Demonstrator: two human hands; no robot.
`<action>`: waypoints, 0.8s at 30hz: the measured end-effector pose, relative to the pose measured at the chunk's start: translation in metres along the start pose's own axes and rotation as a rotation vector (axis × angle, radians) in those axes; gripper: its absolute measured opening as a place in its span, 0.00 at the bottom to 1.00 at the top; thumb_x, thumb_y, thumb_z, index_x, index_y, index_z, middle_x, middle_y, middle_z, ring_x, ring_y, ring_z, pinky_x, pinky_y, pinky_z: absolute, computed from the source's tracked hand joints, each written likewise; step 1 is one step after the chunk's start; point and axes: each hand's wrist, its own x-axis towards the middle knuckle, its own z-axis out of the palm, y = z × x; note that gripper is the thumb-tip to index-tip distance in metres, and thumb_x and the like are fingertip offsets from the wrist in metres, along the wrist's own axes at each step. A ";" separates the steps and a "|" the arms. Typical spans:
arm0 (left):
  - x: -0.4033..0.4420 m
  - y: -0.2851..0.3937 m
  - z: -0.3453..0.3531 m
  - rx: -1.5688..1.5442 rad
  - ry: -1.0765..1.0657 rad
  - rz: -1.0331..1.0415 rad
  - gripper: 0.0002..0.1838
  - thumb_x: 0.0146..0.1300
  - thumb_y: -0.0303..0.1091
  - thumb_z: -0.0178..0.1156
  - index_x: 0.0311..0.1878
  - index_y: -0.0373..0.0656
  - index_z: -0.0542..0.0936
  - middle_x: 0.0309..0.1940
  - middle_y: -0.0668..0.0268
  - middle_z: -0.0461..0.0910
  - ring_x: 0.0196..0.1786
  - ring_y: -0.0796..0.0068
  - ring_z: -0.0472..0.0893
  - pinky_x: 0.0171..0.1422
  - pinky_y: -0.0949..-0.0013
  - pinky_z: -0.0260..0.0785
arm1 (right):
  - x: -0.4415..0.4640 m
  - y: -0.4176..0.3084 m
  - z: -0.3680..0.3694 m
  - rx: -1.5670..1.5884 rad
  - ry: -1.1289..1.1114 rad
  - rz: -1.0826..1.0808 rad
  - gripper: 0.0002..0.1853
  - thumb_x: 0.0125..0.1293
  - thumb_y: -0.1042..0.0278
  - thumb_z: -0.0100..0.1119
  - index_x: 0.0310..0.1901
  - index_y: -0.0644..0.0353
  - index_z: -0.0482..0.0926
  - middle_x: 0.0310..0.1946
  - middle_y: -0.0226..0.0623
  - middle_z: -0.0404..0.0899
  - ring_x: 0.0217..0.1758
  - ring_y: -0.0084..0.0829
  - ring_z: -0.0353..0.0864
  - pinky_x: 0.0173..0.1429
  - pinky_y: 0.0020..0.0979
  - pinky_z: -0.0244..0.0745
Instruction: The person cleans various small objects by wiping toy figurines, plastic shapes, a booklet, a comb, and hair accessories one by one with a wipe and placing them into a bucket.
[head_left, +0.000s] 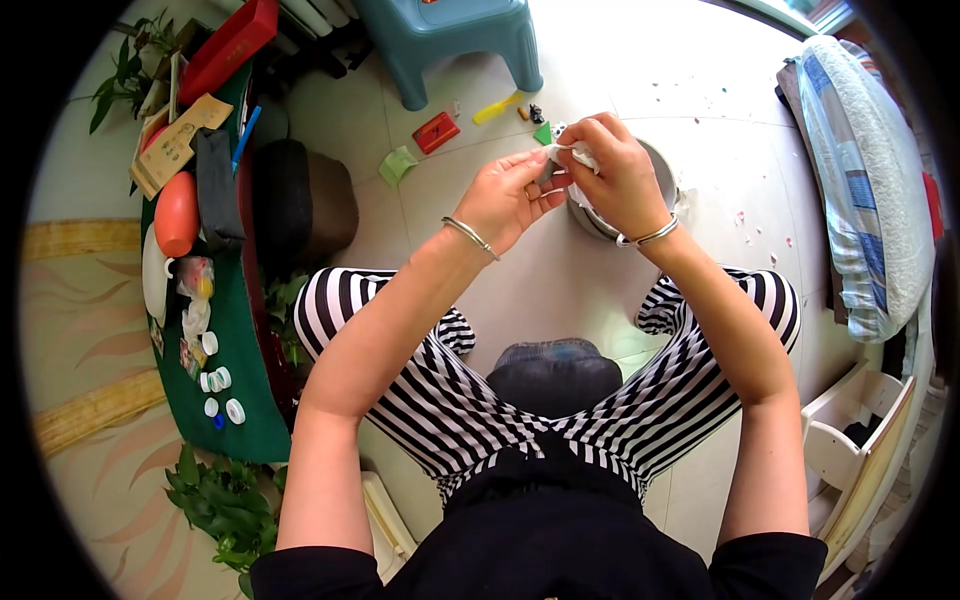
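Both hands meet over the floor in front of my knees, at a crumpled white piece [583,157] that looks like tissue or thin paper. My left hand [505,198] pinches one end of it between thumb and forefinger, its other fingers loosely curled. The rest of the white piece is gripped by my right hand [612,168], fingers bent around it. Partly hidden behind the right hand stands a round grey bin [657,165]. A green triangular piece [543,133] lies on the floor just beyond the fingertips.
On the floor lie a red box [436,132], a yellow strip [497,108] and a pale green paper [397,165]. A blue stool [450,45] stands ahead. At left, a green-topped table [245,390] bears white caps and an orange object [177,215]. Pink scraps dot the floor at right.
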 end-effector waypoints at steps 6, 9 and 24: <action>0.004 -0.008 -0.008 -0.159 0.093 0.027 0.14 0.69 0.35 0.46 0.51 0.39 0.73 0.43 0.67 0.76 0.47 0.72 0.75 0.56 0.67 0.68 | -0.009 -0.005 0.009 -0.100 -0.154 -0.179 0.09 0.50 0.77 0.59 0.35 0.58 0.74 0.34 0.37 0.73 0.33 0.39 0.77 0.36 0.32 0.73; 0.003 -0.011 -0.002 -0.197 0.095 0.034 0.14 0.68 0.35 0.46 0.52 0.39 0.72 0.43 0.66 0.76 0.47 0.71 0.75 0.58 0.65 0.67 | 0.000 0.003 0.007 -0.135 -0.088 -0.103 0.11 0.49 0.74 0.60 0.35 0.54 0.71 0.32 0.36 0.72 0.31 0.42 0.77 0.33 0.37 0.75; 0.004 -0.018 -0.004 -0.149 0.181 -0.016 0.14 0.69 0.33 0.45 0.53 0.37 0.70 0.47 0.61 0.75 0.51 0.66 0.75 0.57 0.63 0.68 | -0.012 0.008 0.008 -0.101 -0.170 -0.081 0.07 0.54 0.73 0.59 0.34 0.58 0.72 0.29 0.40 0.75 0.31 0.41 0.77 0.35 0.35 0.72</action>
